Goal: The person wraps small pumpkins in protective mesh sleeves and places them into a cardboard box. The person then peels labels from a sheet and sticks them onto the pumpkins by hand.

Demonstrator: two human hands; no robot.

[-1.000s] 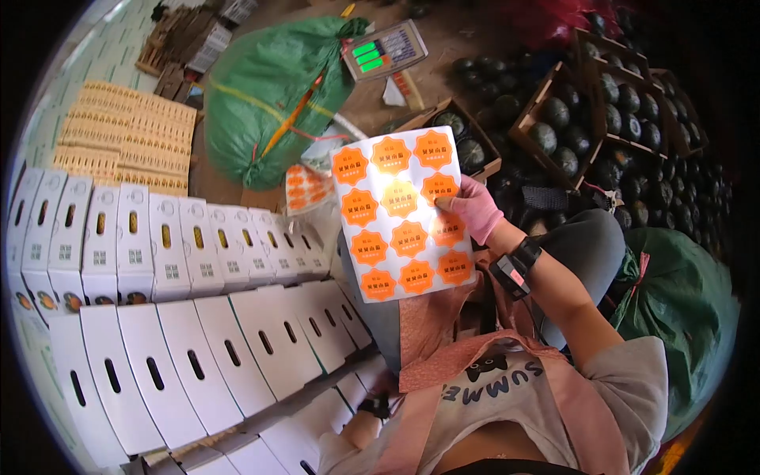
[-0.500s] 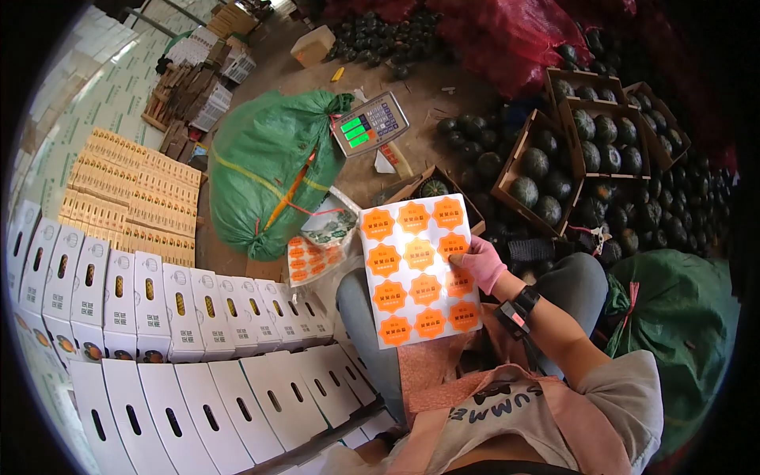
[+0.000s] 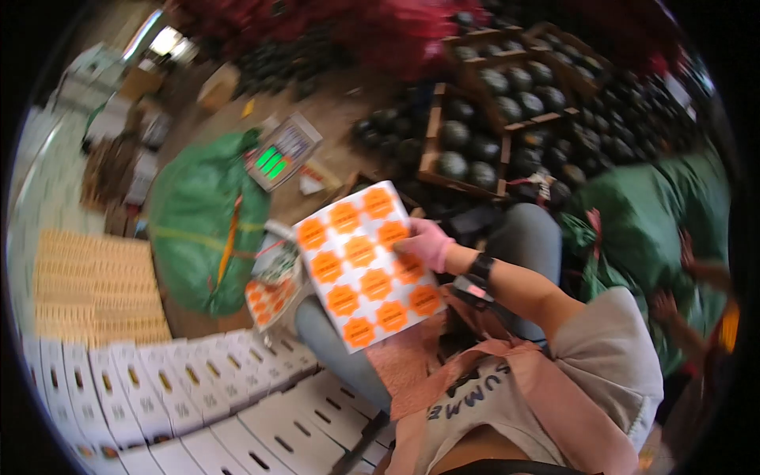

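Note:
My right hand [image 3: 430, 244], in a pink glove with bare fingertips, grips the right edge of a white sheet of orange scalloped stickers [image 3: 360, 252]. The thumb lies on top of the sheet; the fingers beneath are hidden. Several sticker rows face up, their print blurred. The sheet is tilted above my lap, over my knee [image 3: 336, 332]. My left hand is out of view. Past the sheet's left edge, a clear plastic bag [image 3: 277, 273] holds more orange stickers.
White cartons with handle slots [image 3: 198, 380] stand in rows at lower left. A green sack [image 3: 206, 229] lies beside a scale display [image 3: 285, 150]. Boxes of dark green squashes [image 3: 467, 146] stand ahead. Another person's hands [image 3: 665, 305] touch the green sack [image 3: 633, 214] on the right.
My view has swung right, shifting the scene leftward. The sheet has turned and tilted, still in my right hand. Another person's hands now show at the right sack.

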